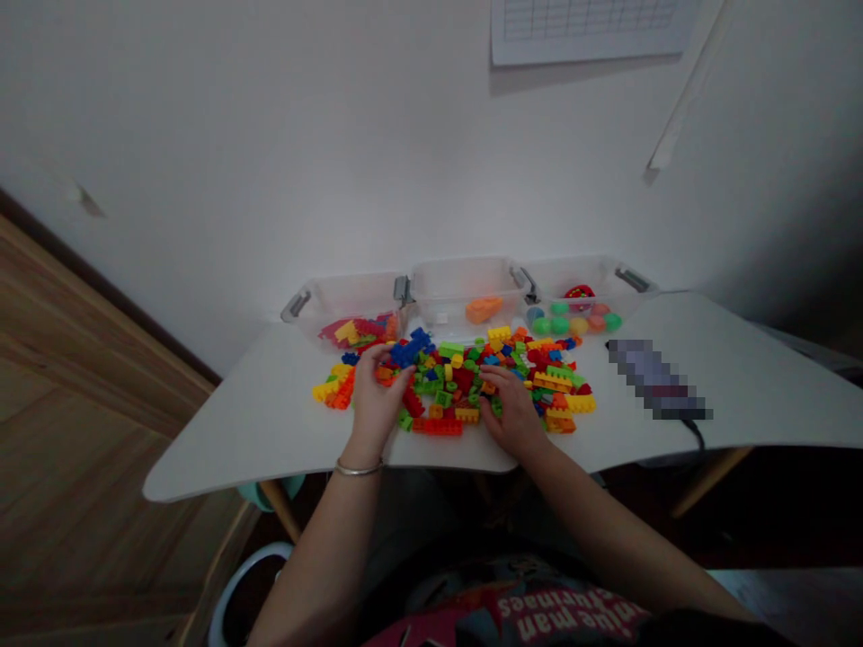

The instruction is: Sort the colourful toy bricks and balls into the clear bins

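A blue toy building-block piece (413, 348) with studs is gripped between the thumb and fingers of my left hand (378, 386), just above the left part of the brick pile. My right hand (511, 409) rests at the right part of the pile, its thumb and fingers apart over the small bricks, with nothing visibly held. Spread under and between both hands is a heap of toy bricks (450, 349) in green, yellow, red, orange and blue. A long red brick (437, 427) lies at its near edge.
Behind the pile stand three clear plastic bins: the left bin (351, 289) holds colourful pieces, the middle bin (465, 274) an orange piece (484, 310), the right bin (546, 274) coloured balls (559, 325). A pixelated device (657, 379) with a cable lies right on the white table (229, 431).
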`<state>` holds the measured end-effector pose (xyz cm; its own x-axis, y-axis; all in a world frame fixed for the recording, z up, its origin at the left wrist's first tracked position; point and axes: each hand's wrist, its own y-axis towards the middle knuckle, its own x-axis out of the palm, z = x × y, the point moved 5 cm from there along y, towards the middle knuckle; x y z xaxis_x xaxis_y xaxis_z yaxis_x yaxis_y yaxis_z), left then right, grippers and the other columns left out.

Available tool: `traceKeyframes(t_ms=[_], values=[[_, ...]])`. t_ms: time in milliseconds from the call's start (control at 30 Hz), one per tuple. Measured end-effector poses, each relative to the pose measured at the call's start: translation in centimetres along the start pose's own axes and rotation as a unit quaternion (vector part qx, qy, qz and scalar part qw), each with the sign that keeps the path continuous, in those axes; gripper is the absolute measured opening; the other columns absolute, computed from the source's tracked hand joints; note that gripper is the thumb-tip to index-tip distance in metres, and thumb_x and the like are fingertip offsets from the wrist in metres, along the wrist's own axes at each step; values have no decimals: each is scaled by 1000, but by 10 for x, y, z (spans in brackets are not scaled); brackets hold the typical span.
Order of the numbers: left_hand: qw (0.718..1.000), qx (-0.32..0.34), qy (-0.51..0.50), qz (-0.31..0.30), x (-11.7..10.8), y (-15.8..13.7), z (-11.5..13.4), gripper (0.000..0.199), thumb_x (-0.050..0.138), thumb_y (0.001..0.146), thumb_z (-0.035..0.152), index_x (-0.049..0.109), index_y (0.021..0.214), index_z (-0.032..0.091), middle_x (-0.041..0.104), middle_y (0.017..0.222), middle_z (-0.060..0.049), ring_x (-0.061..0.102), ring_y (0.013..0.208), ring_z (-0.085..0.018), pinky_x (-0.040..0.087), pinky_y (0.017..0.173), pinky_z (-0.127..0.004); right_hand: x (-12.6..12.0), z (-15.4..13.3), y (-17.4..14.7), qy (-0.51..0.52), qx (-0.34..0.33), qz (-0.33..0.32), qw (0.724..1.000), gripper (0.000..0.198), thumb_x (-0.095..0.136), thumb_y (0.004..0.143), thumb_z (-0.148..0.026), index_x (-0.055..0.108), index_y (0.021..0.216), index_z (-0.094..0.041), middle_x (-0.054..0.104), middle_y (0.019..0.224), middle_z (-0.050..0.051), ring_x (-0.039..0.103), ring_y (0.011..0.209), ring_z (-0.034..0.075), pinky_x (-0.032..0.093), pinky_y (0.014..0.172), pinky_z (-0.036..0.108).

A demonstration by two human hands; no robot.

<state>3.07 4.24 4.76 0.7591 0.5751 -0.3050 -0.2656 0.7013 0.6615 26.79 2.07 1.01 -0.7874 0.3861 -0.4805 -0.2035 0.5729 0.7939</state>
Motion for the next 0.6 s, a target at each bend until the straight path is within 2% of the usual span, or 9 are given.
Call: traceKeyframes(t_ms=[67,133,267,400,500,600], values=[[995,-27,-60,74,-13,18,-15,42,74,71,26,52,107,22,59,95,-2,61,91,-17,50,85,-33,1,1,0,-7,5,-7,1000,38,50,87,-13,51,123,-22,61,123,12,57,116,25,49,100,48],[988,-44,-97,112,-23,40,-28,45,74,70,27,49,108,22,58,93,-1,61,89,-15,50,83,-30,2,1,1,-11,8,-11,1000,39,50,85,-12,51,123,-21,61,122,12,57,115,26,49,100,48],[986,-75,-34,148,-39,80,-49,47,73,71,26,50,111,21,61,98,-2,62,92,-16,50,86,-32,3,2,1,-17,12,-13,1000,40,50,83,-12,52,122,-20,62,121,12,57,113,26,49,98,48],[982,-92,96,131,-44,105,-59,45,72,72,27,55,112,17,66,106,-7,60,104,-21,43,100,-39,4,1,2,-34,6,-19,999,36,50,83,-11,56,117,-19,65,114,12,59,107,26,49,95,47],[970,-105,200,94,-39,111,-61,40,72,72,33,62,108,17,68,111,-8,54,117,-27,33,109,-45,5,0,3,-60,3,-28,998,33,50,83,-10,60,113,-20,67,110,11,60,105,27,48,94,48],[955,-130,257,71,-32,111,-64,39,66,78,38,64,112,19,68,115,-11,43,129,-33,25,112,-55,6,-1,3,-65,3,-35,997,32,51,82,-10,61,111,-20,68,109,10,59,105,26,47,96,47]])
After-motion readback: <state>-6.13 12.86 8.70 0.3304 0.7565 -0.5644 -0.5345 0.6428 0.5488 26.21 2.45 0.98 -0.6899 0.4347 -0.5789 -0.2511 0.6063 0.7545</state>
